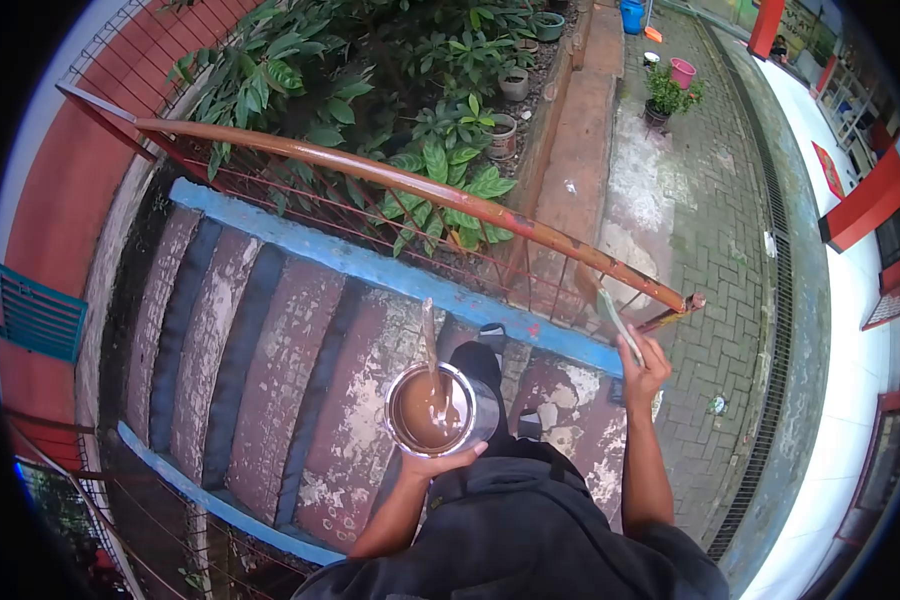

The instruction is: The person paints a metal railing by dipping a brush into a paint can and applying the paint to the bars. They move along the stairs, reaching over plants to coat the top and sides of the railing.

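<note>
Your left hand [440, 462] cups the brown paint can [432, 410] below the railing [390, 180] while your right hand [642, 368] grips a brush [618, 322] near its lower end, probably mid-painting; next, reload carefully.

One paint can [431, 410], one brush [618, 322], one stir stick [429, 335], one handrail [400, 180], two hands.
</note>
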The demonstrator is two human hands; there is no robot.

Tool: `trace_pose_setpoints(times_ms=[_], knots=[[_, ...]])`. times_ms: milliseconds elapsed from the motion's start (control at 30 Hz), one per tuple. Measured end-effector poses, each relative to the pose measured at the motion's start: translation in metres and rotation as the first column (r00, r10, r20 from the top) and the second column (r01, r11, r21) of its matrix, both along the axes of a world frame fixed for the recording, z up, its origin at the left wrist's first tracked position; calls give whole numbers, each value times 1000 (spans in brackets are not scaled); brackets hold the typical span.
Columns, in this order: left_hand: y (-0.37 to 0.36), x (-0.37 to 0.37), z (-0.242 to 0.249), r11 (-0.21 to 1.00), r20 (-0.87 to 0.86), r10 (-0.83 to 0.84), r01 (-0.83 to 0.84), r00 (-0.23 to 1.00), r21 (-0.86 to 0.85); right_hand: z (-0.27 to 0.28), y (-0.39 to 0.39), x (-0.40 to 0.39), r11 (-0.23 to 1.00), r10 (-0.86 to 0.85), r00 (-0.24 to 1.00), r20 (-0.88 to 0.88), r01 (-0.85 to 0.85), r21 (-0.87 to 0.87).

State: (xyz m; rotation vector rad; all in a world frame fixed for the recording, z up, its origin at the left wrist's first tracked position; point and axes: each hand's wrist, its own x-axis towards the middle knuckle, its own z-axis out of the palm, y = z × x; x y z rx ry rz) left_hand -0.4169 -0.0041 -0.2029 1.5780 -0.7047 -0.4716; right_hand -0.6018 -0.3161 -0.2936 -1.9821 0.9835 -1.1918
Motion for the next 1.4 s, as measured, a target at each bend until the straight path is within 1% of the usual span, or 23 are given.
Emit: trace_pose_setpoints(times_ms=[100,167,233,267,300,367,400,467,500,567,633,700,833,900,967,1000,1033,1100,1133,1233,1267,1333,1400], knots=[[8,-1,-6,999,3,26,-26,1000,-39,27,-24,82,994,100,965,244,-106,12],[15,-1,-7,997,-8,65,-66,998,-51,57,-26,140,935,83,910,406,-212,285],[20,-1,-4,998,-3,67,-67,998,-4,65,-35,198,827,89,817,569,-379,415],[20,-3,-2,991,-12,117,-117,993,-59,72,-36,228,793,118,799,590,-434,428],[27,-4,-9,991,-10,123,-124,992,-58,79,-36,255,756,144,779,610,-484,440],[49,-7,-33,986,-89,125,-114,988,124,80,-33,302,788,224,814,536,-475,391],[53,-5,-38,985,-90,127,-115,988,127,77,-33,320,786,224,814,535,-476,394],[60,-3,-44,982,-126,101,-78,987,174,66,-33,340,850,278,874,399,-417,321],[51,-1,-27,981,-129,98,-75,987,177,64,-34,336,850,275,876,397,-414,325],[35,1,1,988,-21,153,-153,988,19,58,-40,318,923,235,934,269,-301,238],[42,4,-9,989,-60,145,-143,988,35,39,-45,294,928,229,934,275,-294,227],[47,8,-18,988,-95,99,-86,991,129,22,-54,265,989,117,985,126,-127,79],[51,13,-40,988,-134,113,-97,985,120,-8,-77,186,985,28,997,71,-39,168],[45,16,-32,991,-177,85,-64,981,122,-25,-89,144,937,-52,997,60,28,349],[39,19,-27,991,-188,80,-59,979,118,-41,-100,103,945,-111,993,51,89,315],[41,22,-30,990,-137,10,9,991,143,-52,-107,81,950,-150,987,48,131,285],[41,24,-33,990,-147,-14,34,989,135,-62,-116,59,948,-173,984,39,156,276],[33,25,-34,990,-130,-7,25,992,136,-73,-128,23,965,-257,964,-63,259,35],[29,25,-30,994,-81,-15,23,997,104,-69,-129,6,939,-286,949,-132,305,159],[35,29,-39,982,-116,-99,116,988,149,-79,-144,-35,925,-325,927,-189,353,142],[23,25,-19,994,-89,-73,80,993,79,-78,-147,-46,923,-332,924,-191,360,137],[26,24,-20,994,-100,-69,77,993,82,-78,-152,-62,884,-387,887,-252,434,173],[33,24,-27,994,-104,-57,66,993,84,-87,-162,-77,873,-415,870,-265,463,152]])
